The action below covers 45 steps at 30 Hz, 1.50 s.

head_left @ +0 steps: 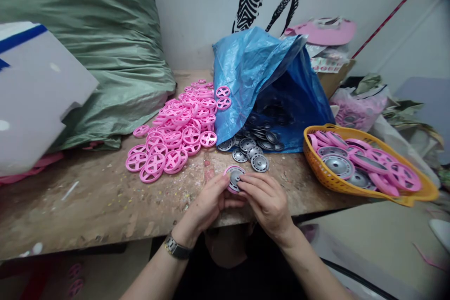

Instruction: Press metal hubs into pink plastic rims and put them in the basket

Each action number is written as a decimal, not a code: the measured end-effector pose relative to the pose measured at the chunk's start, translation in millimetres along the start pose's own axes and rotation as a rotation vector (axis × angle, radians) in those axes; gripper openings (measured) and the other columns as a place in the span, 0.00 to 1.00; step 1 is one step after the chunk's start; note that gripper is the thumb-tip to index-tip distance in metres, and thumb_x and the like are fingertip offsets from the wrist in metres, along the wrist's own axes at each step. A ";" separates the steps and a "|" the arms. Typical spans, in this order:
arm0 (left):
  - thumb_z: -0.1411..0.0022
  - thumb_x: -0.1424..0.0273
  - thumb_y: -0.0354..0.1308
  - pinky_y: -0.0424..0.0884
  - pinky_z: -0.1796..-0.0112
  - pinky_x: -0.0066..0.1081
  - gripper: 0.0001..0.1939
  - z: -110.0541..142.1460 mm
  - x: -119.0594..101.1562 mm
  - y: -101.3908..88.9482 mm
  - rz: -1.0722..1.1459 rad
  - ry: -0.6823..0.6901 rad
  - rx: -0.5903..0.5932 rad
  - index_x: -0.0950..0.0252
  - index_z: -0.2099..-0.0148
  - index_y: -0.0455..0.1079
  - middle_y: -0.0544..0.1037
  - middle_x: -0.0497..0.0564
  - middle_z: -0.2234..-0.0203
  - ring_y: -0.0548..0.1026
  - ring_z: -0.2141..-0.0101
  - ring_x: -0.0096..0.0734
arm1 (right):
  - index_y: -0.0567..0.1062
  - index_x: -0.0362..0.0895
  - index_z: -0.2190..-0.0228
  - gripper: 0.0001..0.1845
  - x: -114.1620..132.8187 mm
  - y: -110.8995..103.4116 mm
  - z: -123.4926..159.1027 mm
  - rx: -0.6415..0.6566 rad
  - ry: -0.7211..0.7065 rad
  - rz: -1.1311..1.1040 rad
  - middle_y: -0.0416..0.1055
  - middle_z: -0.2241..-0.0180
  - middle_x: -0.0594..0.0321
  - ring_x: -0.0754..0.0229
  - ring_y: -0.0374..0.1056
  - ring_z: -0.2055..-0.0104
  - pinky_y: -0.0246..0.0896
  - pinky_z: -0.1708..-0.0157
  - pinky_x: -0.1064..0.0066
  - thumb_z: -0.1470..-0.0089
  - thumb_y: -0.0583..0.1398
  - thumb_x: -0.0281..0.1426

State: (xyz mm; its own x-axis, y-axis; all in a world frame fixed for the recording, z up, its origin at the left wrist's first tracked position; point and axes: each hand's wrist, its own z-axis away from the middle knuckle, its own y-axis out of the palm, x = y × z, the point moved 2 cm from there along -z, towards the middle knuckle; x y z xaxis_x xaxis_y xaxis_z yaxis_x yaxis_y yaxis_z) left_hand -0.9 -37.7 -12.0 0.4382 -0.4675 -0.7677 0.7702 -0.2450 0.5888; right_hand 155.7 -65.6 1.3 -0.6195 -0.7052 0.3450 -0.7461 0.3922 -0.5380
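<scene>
Near the table's front edge, both hands hold one toy wheel (233, 177), a pink rim with a grey hubcap-like disc set in it. My left hand (210, 200) grips the wheel's left side, a watch on its wrist. From the right, my right hand (266, 197) has its fingers closed on the wheel's edge and grey face. Just beyond lie loose grey discs (259, 163), spilling from a blue plastic bag (239, 70). To the left spreads a heap of pink spoked wheel rims (172, 138).
A yellow basket (314, 161) of pink wheels, some with grey discs, stands at the right table edge. Behind the pink heap leans a large green sack (112, 47). A white board (42, 89) juts in at left. The worn wooden table (105, 206) carries small scraps.
</scene>
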 end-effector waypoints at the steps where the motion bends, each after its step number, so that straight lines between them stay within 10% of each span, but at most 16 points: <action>1: 0.37 0.60 0.63 0.80 0.65 0.33 0.16 0.3 -0.2 0.1 0.001 -0.002 0.002 0.67 0.54 0.74 0.79 0.54 0.64 0.78 0.67 0.32 | 0.77 0.47 0.53 0.15 0.4 -0.7 0.1 0.003 0.009 -0.002 0.79 0.55 0.57 0.52 0.71 0.51 0.68 0.52 0.55 0.41 0.61 0.23; 12: 0.40 0.59 0.64 0.80 0.68 0.30 0.26 3.5 -3.6 4.0 -0.193 0.060 -0.084 0.67 0.44 0.72 0.80 0.56 0.61 0.79 0.69 0.31 | 0.63 0.49 0.38 0.31 -7.3 0.3 11.7 0.109 0.458 -0.204 0.69 0.43 0.52 0.49 0.66 0.42 0.69 0.48 0.55 0.41 0.62 0.33; 17: 0.40 0.60 0.64 0.79 0.71 0.29 0.23 4.2 -2.6 4.8 -0.164 0.057 -0.104 0.66 0.46 0.72 0.79 0.55 0.60 0.79 0.69 0.32 | 0.65 0.47 0.39 0.29 -3.4 -6.2 7.6 0.173 0.241 -0.067 0.65 0.39 0.50 0.49 0.61 0.37 0.60 0.40 0.50 0.40 0.61 0.30; 27: 0.36 0.60 0.61 0.79 0.70 0.29 0.19 7.7 -2.4 7.4 -0.090 -0.020 -0.042 0.68 0.49 0.71 0.80 0.56 0.67 0.81 0.70 0.34 | 0.78 0.46 0.55 0.12 1.0 -24.5 -0.1 0.006 -0.011 -0.003 0.79 0.56 0.54 0.53 0.74 0.55 0.69 0.56 0.60 0.41 0.61 0.26; 38: 0.37 0.56 0.61 0.79 0.67 0.30 0.25 8.9 3.6 10.3 -0.219 0.046 -0.058 0.65 0.44 0.71 0.80 0.55 0.63 0.80 0.70 0.32 | 0.78 0.45 0.64 0.09 -8.5 -18.0 4.7 0.031 0.709 -0.328 0.78 0.70 0.62 0.61 0.73 0.75 0.69 0.73 0.71 0.41 0.61 0.37; 45: 0.43 0.64 0.66 0.77 0.67 0.30 0.21 7.5 5.6 12.6 -0.305 0.065 -0.045 0.65 0.48 0.72 0.79 0.52 0.63 0.79 0.70 0.30 | 0.76 0.46 0.67 0.07 -2.1 -14.3 5.5 0.074 0.716 -0.297 0.76 0.71 0.64 0.60 0.72 0.70 0.65 0.68 0.70 0.42 0.62 0.36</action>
State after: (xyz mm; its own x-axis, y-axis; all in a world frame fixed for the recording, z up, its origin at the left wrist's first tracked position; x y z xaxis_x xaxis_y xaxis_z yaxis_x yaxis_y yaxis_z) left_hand 7.8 -49.8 -7.0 0.2110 -0.3230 -0.9226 0.8899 -0.3269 0.3180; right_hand 169.0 -73.0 4.1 -0.4218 -0.2109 0.8818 -0.9027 0.1884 -0.3868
